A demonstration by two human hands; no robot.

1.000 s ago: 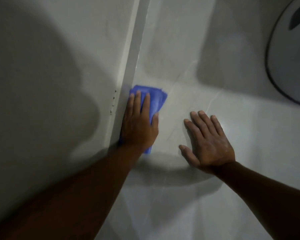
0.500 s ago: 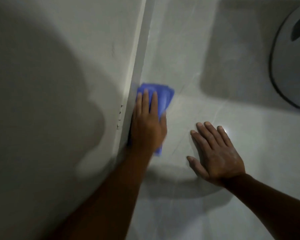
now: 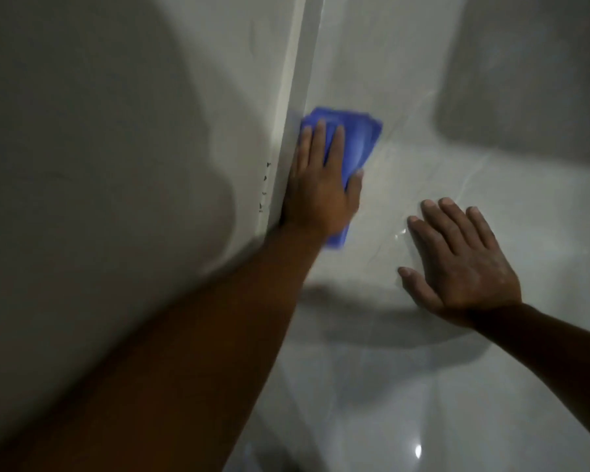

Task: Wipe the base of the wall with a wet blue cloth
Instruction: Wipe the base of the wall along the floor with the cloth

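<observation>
Blue cloth against skirting, glossy floor

Left hand flat, fingers apparently extended, right hand splayed

The wall base closes off the left side against the left hand and blue cloth, the right hand occupies nearby floor, and floor ahead along the base lies open.
</observation>
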